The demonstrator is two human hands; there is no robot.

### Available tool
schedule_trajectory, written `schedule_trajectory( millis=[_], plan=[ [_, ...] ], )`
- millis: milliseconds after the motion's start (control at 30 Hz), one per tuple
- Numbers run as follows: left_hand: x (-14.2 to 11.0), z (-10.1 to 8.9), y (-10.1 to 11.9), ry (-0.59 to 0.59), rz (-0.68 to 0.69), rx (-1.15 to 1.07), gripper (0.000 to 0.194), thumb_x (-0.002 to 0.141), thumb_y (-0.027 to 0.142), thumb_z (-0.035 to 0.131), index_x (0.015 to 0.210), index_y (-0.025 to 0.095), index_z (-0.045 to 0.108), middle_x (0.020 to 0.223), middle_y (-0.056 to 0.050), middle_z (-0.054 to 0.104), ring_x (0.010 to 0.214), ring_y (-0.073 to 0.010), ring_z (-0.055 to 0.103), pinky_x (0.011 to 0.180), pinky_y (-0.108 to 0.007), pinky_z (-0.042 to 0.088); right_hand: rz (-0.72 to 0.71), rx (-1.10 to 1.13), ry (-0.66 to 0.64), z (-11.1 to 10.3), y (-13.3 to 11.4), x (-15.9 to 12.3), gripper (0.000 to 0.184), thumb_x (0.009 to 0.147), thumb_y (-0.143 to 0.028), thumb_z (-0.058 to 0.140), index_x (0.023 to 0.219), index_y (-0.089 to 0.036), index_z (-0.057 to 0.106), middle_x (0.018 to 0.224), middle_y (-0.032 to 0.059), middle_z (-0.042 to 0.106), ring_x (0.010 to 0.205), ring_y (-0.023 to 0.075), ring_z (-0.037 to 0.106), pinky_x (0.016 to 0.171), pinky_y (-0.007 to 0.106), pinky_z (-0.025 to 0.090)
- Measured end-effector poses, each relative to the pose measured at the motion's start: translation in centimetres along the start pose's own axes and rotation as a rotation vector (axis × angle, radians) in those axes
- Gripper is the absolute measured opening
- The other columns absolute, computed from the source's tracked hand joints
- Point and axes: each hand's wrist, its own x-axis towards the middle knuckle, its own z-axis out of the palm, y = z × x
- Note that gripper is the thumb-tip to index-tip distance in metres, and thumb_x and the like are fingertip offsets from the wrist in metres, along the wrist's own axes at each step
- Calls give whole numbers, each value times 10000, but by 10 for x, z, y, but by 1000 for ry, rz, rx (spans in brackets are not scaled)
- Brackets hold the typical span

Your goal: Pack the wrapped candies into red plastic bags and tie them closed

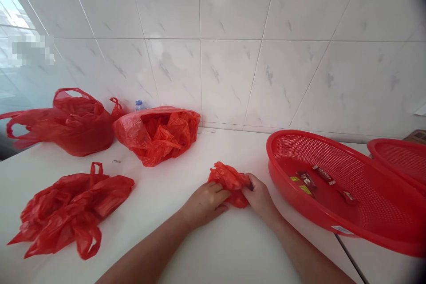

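Observation:
In the head view, a small crumpled red plastic bag (pixel 229 177) is between my two hands, just above or on the white table. My left hand (pixel 207 202) has its fingers curled on the bag's near left side. At the right side, my right hand (pixel 261 195) pinches the bag between thumb and fingers. Something dark shows by the right fingertips, too small to make out. The inside of the bag is hidden. To the right stands a red plastic basket (pixel 279 173) with several small wrapped snacks (pixel 308 180) on its bottom.
A heap of red plastic bags (pixel 73 208) lies at the left front. Behind it sit a full red bag (pixel 83 124) and an open red bag (pixel 166 137) stuffed with more bags. A blue-capped bottle (pixel 139 105) stands by the tiled wall (pixel 229 84). A second red basket (pixel 399 159) is far right.

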Motion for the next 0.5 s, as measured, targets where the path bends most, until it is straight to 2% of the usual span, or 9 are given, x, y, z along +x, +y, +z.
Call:
schedule_trajectory(
  millis=[67,133,200,267,300,367,433,500],
  plan=[
    [-4,-8,-16,28,-49,50,153,853,234,503,945,193,618,854,-50,624,814,-195,571,734,-328,463,26,32,48,-2,2,2,156,755,-312,573,851,-189,579,792,18,602,717,168,533,620,272,439],
    [-9,-19,-32,48,-145,111,200,873,202,441,939,202,630,859,-51,626,819,-191,572,751,-331,451,59,99,99,-5,2,5,237,713,-328,627,892,-179,582,801,24,600,717,167,532,622,274,440],
    [-14,-28,-44,49,-300,151,215,850,167,432,905,204,637,858,-55,625,814,-191,571,749,-326,439,93,188,113,-9,2,6,331,699,-361,648,965,-176,581,832,35,604,733,173,543,627,279,449],
    [-17,-35,-48,44,-505,110,192,821,211,480,957,215,616,845,-45,622,786,-189,574,703,-304,436,102,242,115,-11,0,5,343,697,-375,652,970,-182,575,852,36,603,752,172,548,644,279,454],
    [-18,-38,-48,50,-610,59,251,809,267,514,1047,225,581,832,-35,621,763,-188,579,669,-292,434,95,244,112,-12,-1,5,309,700,-370,651,935,-187,571,845,29,599,756,166,545,657,275,452],
    [-19,-41,-45,89,-782,-45,532,789,406,552,1273,232,414,781,-10,612,693,-184,586,595,-273,420,73,225,114,-13,-2,4,217,706,-345,644,828,-194,546,804,5,583,740,146,526,668,258,442],
    [-18,-42,-41,147,-874,-91,752,794,499,525,1403,199,200,721,8,599,642,-185,587,556,-268,404,60,204,132,-12,-2,3,173,704,-306,631,763,-197,511,780,-10,572,716,134,508,654,243,430],
    [-18,-41,-40,191,-914,-66,799,821,524,477,1431,167,103,678,15,588,613,-188,586,536,-270,396,55,200,157,-11,-1,3,153,690,-269,616,773,-199,508,819,-5,585,737,139,515,655,242,428]
  ],
)
